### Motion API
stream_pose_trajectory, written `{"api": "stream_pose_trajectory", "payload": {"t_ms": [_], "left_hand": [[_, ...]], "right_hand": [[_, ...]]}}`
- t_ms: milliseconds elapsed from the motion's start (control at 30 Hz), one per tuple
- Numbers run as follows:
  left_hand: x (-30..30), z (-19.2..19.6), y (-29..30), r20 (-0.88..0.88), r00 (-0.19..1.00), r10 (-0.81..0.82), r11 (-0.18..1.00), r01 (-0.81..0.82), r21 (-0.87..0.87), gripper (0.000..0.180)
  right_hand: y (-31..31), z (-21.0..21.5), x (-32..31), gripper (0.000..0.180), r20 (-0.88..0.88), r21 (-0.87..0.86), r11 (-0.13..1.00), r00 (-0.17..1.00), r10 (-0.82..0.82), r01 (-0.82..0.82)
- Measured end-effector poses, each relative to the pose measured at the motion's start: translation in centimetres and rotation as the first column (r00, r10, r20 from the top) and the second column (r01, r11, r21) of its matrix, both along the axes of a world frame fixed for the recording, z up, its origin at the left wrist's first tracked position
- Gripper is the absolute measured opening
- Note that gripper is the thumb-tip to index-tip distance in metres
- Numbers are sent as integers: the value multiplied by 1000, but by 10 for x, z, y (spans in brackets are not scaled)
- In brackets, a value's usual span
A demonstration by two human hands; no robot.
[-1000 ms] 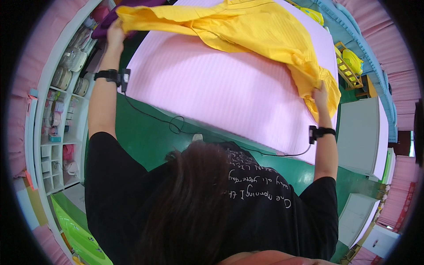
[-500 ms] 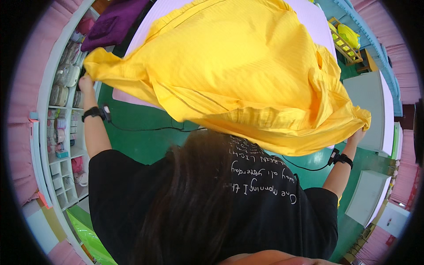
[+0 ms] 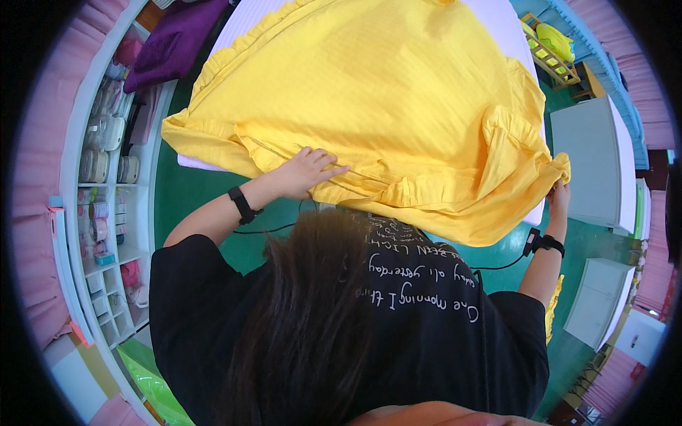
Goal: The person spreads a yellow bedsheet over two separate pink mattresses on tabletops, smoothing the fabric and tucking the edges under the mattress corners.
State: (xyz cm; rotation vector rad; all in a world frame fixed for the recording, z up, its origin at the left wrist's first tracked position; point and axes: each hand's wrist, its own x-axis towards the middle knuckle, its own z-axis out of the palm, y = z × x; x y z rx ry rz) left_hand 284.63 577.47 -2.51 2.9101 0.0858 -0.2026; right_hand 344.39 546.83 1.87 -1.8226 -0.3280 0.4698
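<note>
A yellow bed cover (image 3: pixel 383 92) with a gathered, ruffled edge lies spread over a pale lilac bed (image 3: pixel 490 15). Its near edge is wrinkled and hangs toward me, and a long seam runs along it. My left hand (image 3: pixel 310 172) rests on this near edge, left of the middle, with its fingers apart. At the right, my right hand (image 3: pixel 559 193) is closed around the cover's near right corner, holding it raised and bunched. Folds stand up beside that corner. The cover's far edge runs past the top of the view.
White shelves (image 3: pixel 135 248) holding containers line the left. A purple cloth (image 3: pixel 174 50) lies at the far left. To the right are a white cabinet (image 3: pixel 593 160) and a lower white cabinet (image 3: pixel 597 302). A wooden rack (image 3: pixel 548 53) stands far right on the green floor (image 3: pixel 181 206).
My left hand has let go of the left corner and moved right onto the near edge. The cover has sunk flatter onto the bed. My right hand, still gripping its corner, has shifted slightly inward.
</note>
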Motion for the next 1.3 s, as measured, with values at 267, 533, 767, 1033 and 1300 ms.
{"api": "stream_pose_trajectory", "payload": {"t_ms": [267,533,767,1033,1300], "left_hand": [[30,32,97,-55,994,90,944,-103,-313,43],[-26,181,318,583,45,811,570,164,-805,69],[-140,-10,303,168,327,930,366,-776,-514,79],[-84,-57,187,19,680,733,680,-733,-12,95],[-50,-33,198,-8,644,765,639,-758,128,26]], "right_hand": [[51,62,-8,34,-207,-323,865,920,332,-385],[168,173,-92,51,232,511,697,862,451,-503],[141,87,-146,49,-133,-19,545,542,830,-838],[129,46,-174,42,-296,-48,676,656,694,-736],[132,32,-193,39,-316,122,774,715,623,-621]]}}
